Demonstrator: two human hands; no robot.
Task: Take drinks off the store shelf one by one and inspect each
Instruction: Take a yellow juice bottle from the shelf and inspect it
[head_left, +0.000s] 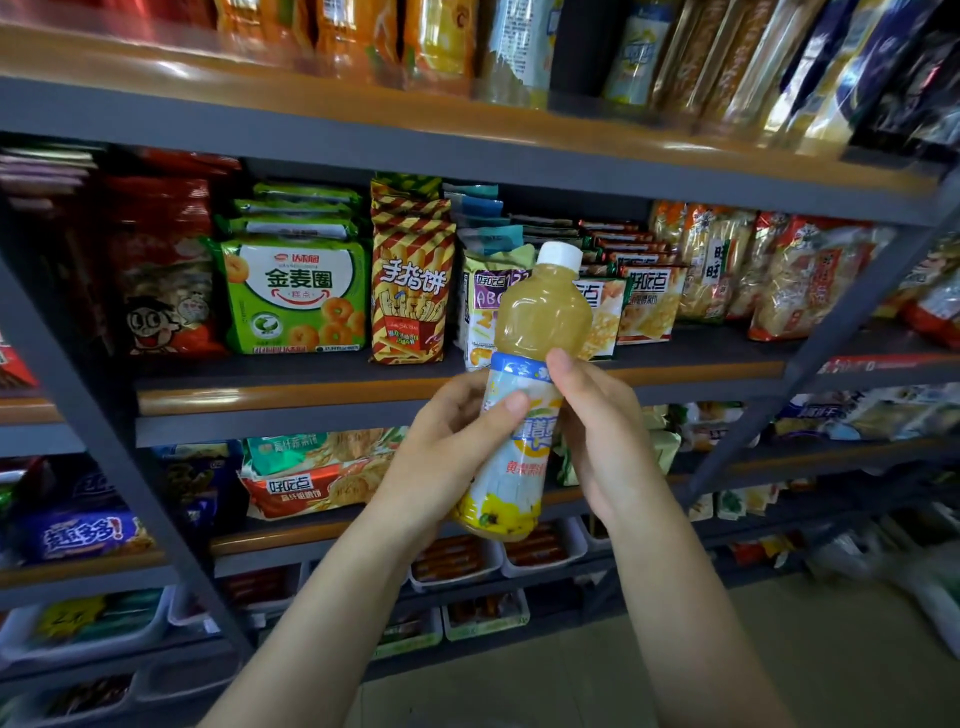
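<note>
Here the store shelf (322, 397) carries snack packs, among them a green one (293, 296) reading 金麦圈 and a striped one (410, 283) reading 手指饼. In front of it, the left hand (441, 457) and right hand (602, 436) both grip a white-capped juice bottle (535, 332) by its label, held nearly upright, probably for inspection; the label's writing is too covered to read.

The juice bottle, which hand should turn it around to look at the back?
Probably the right hand: it pinches the juice bottle high on the label, while the left hand cradles it lower.
</note>
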